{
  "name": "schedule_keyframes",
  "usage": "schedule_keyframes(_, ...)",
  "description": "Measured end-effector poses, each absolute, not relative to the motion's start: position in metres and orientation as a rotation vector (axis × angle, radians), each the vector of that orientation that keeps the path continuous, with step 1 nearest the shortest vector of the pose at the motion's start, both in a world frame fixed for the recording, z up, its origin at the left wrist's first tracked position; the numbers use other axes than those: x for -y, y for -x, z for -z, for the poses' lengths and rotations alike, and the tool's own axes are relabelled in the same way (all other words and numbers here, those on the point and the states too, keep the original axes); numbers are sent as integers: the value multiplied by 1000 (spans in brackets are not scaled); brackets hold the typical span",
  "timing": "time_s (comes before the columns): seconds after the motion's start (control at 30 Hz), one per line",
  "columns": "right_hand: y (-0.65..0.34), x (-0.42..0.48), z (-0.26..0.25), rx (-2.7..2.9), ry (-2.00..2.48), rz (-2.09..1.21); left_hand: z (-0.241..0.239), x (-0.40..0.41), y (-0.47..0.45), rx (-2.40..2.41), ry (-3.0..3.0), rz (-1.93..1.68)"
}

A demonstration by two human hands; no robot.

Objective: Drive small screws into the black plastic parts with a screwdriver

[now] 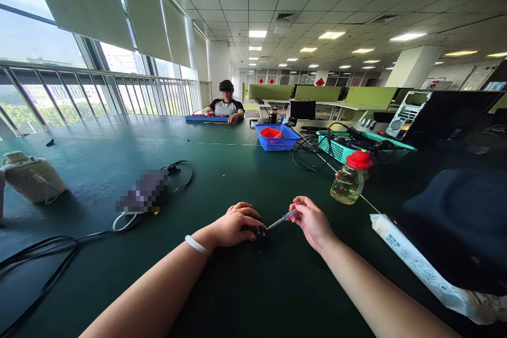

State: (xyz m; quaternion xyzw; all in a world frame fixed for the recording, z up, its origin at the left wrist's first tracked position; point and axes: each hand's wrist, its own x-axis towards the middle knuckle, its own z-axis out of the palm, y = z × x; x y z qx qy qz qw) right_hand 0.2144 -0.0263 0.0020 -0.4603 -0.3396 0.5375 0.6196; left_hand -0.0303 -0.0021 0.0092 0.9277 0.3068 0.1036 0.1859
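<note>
**Left hand (237,226) steadies a black part (260,232) beside a screwdriver (283,218)**

The left hand has its thumb and fingers clamped around the black part, low at the table (222,296), perhaps because so small a thing would slide away. Right of the black part, the right hand (311,222) has thumb and fingers pinched on the screwdriver's handle. The tool slants down to the part, probably for fine guiding; whether its tip touches, I cannot tell.

The table is dark green and smooth. Far left of the black part are windows (39,42) and a pale jug (34,179). Well beyond the part sits a person (227,108); then, slightly right, stand a blue basket (277,143) and green partitions (269,92). Farther right of the part are a red-lidded bottle (346,187) and a white packet (415,264).
</note>
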Motion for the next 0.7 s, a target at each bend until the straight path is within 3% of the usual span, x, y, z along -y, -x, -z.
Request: schedule_keyframes(0.7, -215, 25, -1, 849, 1066, -1208, -4, 0, 31, -834, -2598, -349)
